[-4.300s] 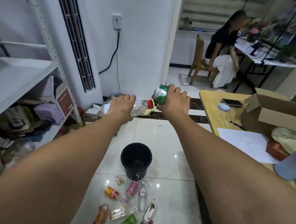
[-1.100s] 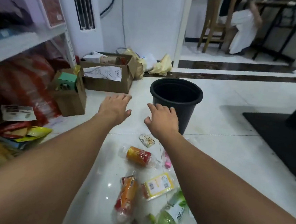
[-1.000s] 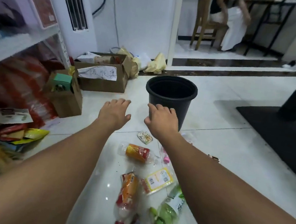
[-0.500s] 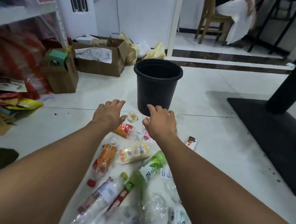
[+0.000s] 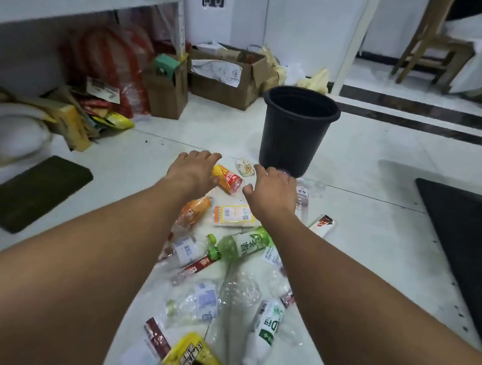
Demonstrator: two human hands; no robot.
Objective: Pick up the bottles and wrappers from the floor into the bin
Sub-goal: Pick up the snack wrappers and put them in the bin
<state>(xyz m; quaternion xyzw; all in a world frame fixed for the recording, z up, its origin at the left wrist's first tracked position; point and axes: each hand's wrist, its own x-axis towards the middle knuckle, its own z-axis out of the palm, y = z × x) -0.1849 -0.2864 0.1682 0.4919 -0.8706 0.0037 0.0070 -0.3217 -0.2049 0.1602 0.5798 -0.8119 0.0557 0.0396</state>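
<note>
Both hands reach low over the litter scattered on the white tiled floor (image 5: 362, 223), on the near side of the round black plastic bin (image 5: 294, 134). The left hand (image 5: 192, 170) covers one end of the small clear bottle with the orange-and-red label (image 5: 228, 178), fingers loosely bent and not yet wrapped round it. I cannot tell whether they touch it. The right hand (image 5: 273, 190) hangs slack and holds nothing above a clear empty plastic bottle (image 5: 303, 198) lying by the bin's base.

The risks are plain. A round, light bottle may roll or skid away under a shallow grab, and a hasty right hand could knock the bin over, since it stands just beyond the fingers.

Compared with half a second ago, both hands sit lower and further forward. The left one, then short of the orange bottle, now overlaps it.
</note>
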